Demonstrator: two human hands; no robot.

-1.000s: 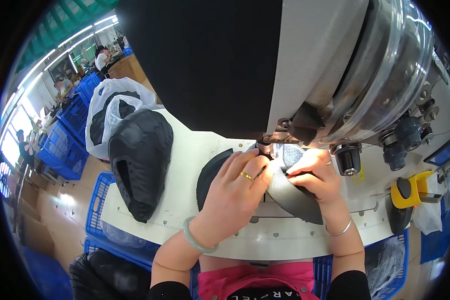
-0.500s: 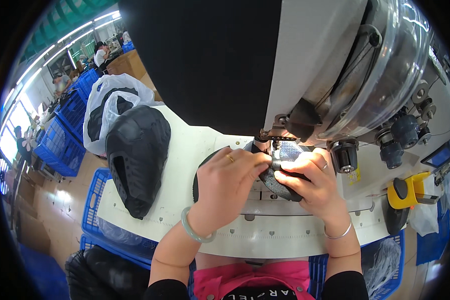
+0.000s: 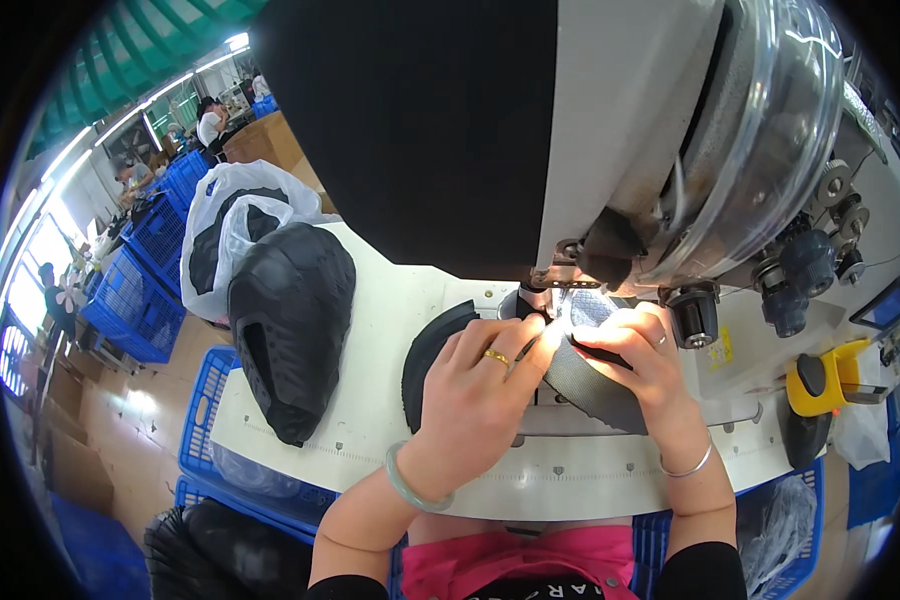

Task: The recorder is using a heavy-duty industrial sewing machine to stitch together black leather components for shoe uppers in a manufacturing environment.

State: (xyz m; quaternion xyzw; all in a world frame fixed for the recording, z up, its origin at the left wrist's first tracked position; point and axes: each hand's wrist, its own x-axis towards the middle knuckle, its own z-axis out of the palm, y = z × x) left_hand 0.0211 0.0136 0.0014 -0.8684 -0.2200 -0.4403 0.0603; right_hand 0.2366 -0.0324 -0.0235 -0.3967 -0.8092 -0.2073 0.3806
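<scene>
A large sewing machine (image 3: 610, 140) filled the upper middle and right of the frame, its dark body and pale head hanging over a white worktable (image 3: 390, 300). Blue plastic crates (image 3: 140, 290) stood along the left edge and lower corners, below the table's rim. At centre left on the table lay a stack of black mesh shoe uppers (image 3: 290, 330), and just behind it, toward the upper left, a clear plastic bag (image 3: 240, 220) held more dark pieces. At the right edge sat a yellow tape dispenser (image 3: 820, 380).

In the centre of the frame, directly under the machine's needle area, lay the grey mesh piece (image 3: 590, 375), curved and lit by the machine's lamp, with a black piece (image 3: 430, 350) partly under it to the left. The left hand (image 3: 480, 390), wearing a gold ring and a pale green bangle, pressed down on the work with fingers (image 3: 530, 350) curled and pinching the grey piece's edge near the needle. The right hand (image 3: 640, 360), with a thin silver bracelet at the wrist, gripped the grey piece from the right, thumb and fingers closed on its upper rim. The two hands nearly touched at the fingertips.
</scene>
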